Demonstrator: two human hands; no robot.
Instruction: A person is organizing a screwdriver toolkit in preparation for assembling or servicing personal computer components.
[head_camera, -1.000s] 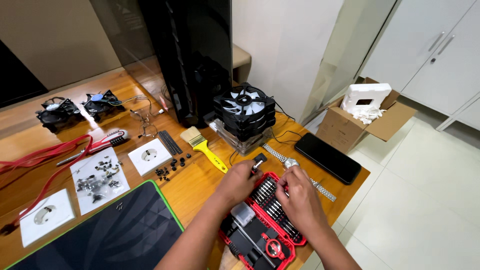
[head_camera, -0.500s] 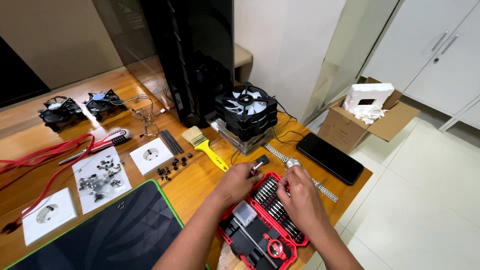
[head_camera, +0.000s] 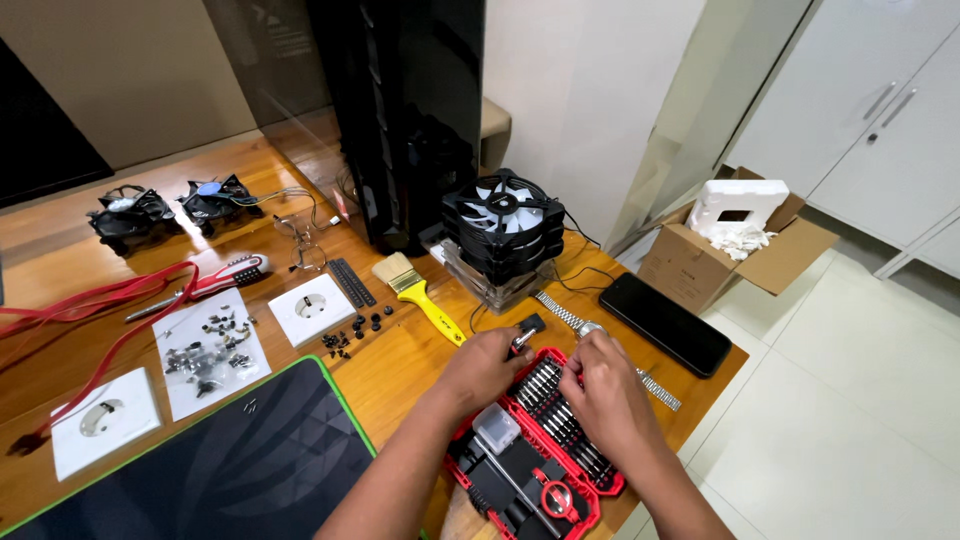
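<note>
Since the earlier frame both hands have shifted only slightly. The left hand (head_camera: 487, 366) pinches a small black-handled driver (head_camera: 527, 329); the right hand (head_camera: 603, 388) fingers the bit rows, its grip unclear. The red screwdriver bit kit (head_camera: 540, 455) lies open at the counter (head_camera: 400, 365) edge. Bit selection appears underway; seating it demands careful alignment.

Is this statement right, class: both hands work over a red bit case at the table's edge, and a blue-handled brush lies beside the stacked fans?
Not quite. In the head view the brush has a yellow handle, not blue. The rest holds: the left hand and right hand work over the red bit case, with the stacked fans nearby.
</note>
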